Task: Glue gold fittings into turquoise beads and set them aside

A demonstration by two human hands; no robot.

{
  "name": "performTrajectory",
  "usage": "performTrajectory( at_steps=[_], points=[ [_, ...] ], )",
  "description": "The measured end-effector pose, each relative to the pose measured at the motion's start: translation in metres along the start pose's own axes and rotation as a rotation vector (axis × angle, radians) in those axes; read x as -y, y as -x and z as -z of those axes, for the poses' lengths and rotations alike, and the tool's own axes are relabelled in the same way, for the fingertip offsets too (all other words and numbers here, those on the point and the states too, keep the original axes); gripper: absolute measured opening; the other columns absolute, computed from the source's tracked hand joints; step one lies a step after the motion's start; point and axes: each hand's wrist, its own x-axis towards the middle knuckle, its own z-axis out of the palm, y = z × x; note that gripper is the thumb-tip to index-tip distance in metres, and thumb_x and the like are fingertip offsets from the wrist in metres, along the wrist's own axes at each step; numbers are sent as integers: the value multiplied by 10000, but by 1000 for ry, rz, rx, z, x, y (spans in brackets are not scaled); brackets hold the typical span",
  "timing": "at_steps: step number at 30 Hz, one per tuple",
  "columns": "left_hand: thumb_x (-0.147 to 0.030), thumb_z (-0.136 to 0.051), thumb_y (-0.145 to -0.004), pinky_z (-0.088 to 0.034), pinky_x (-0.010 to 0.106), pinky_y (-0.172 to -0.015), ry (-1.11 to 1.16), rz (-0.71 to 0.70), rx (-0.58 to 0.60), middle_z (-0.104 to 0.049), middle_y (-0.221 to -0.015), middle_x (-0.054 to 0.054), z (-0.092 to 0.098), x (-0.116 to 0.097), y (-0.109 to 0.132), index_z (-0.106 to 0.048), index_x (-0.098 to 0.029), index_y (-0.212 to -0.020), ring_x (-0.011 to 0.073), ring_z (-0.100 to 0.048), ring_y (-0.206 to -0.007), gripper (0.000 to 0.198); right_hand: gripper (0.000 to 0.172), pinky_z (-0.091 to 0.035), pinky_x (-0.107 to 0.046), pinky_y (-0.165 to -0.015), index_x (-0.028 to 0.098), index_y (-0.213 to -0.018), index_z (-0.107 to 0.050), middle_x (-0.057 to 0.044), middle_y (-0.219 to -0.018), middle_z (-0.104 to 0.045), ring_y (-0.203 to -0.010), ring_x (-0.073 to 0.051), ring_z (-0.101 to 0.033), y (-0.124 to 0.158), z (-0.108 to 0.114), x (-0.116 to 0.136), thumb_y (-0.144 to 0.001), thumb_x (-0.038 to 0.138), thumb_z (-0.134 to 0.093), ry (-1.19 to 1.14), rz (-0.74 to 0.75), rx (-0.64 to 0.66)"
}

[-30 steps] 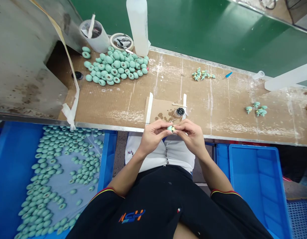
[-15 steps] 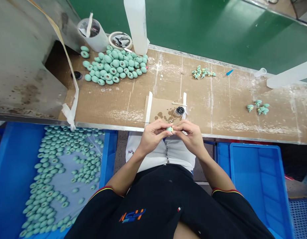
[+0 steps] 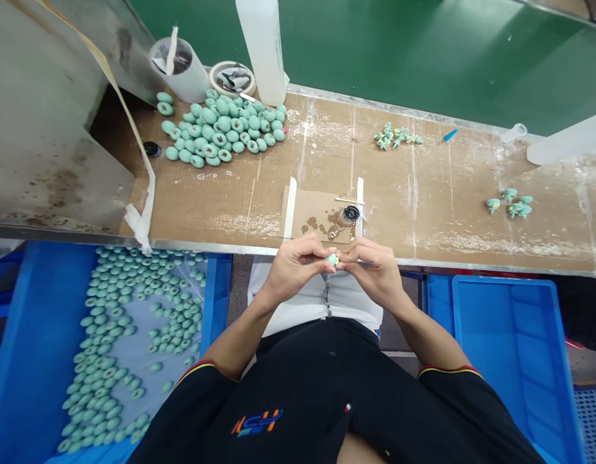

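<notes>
Just in front of the table edge, my left hand (image 3: pixel 298 263) pinches a small pale green egg-shaped piece (image 3: pixel 331 259) between thumb and fingers. My right hand (image 3: pixel 375 269) meets it from the other side, its fingertips closed on a small yellowish piece (image 3: pixel 337 260) at the egg's right end. Fingers hide most of that yellowish piece. Beyond my hands, a small round pot (image 3: pixel 349 215) with a dark top stands on a stained cardboard sheet (image 3: pixel 307 201), and a thin stick (image 3: pixel 348 201) lies behind it.
A heap of green egg pieces (image 3: pixel 225 124) lies at the back left, near a tall white bottle (image 3: pixel 266 58). Small green-and-yellow figures (image 3: pixel 394 136) and another cluster (image 3: pixel 517 205) lie to the right. Blue bins (image 3: pixel 510 348) flank me below; the left one (image 3: pixel 37 335) holds many eggs.
Both hands have come slightly nearer to me and stay together on the egg piece. The camera view has shifted a little; the objects on the table lie as before.
</notes>
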Motion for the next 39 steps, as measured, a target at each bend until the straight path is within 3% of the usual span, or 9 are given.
performTrajectory(
  at_steps=[5,11,17,21,28,33,39],
  points=[
    [-416,-1000,-642,-501,256,-602,4,40,-12,-572,-687,-9,-1,3,3,-770,-190,-688,128,-560,-655,326,191,-596,-282,-687,232,-765,-734,-18,-796,-755,-760,-168,-745,0,-2,-1,-951,192,-746,27,61,-24],
    [-425,-1020,-591,-590,284,-704,85,93,-110,-636,-710,-4,-4,11,7,-762,-182,-714,148,-652,-705,375,207,-626,-329,-714,248,-799,-783,-39,-849,-789,-782,-187,-751,-11,-1,-6,-967,365,-752,-38,-2,75],
    [-427,-1019,-589,-603,268,-677,110,78,-177,-722,-763,26,-8,11,9,-800,-201,-786,161,-697,-726,371,222,-652,-341,-759,244,-887,-804,-62,-938,-821,-868,-203,-781,-8,-3,-10,-938,459,-785,-155,-52,15],
    [-457,-1009,-601,-595,261,-653,86,63,-164,-694,-731,20,-9,11,10,-815,-210,-774,150,-674,-692,358,217,-658,-373,-801,248,-855,-808,-67,-938,-817,-871,-211,-777,-3,-3,-10,-944,444,-781,-128,-39,15],
    [-413,-1042,-545,-582,260,-686,94,51,-99,-579,-651,-26,-6,16,12,-784,-195,-670,109,-583,-636,360,209,-627,-318,-703,241,-793,-799,-45,-835,-786,-743,-177,-740,5,-3,-10,-968,346,-755,-61,2,33],
    [-423,-1046,-523,-559,247,-626,113,120,-97,-561,-661,-30,-6,20,15,-749,-186,-646,110,-569,-635,400,227,-601,-299,-663,247,-745,-785,-30,-784,-763,-712,-173,-726,4,-6,-15,-955,329,-767,-12,1,61],
    [-410,-1048,-517,-580,276,-661,116,203,-29,-582,-660,-26,-6,19,11,-723,-175,-650,133,-617,-660,422,247,-591,-297,-680,233,-739,-775,-35,-780,-769,-724,-179,-745,0,3,-20,-943,371,-793,2,-7,156]
  ],
)
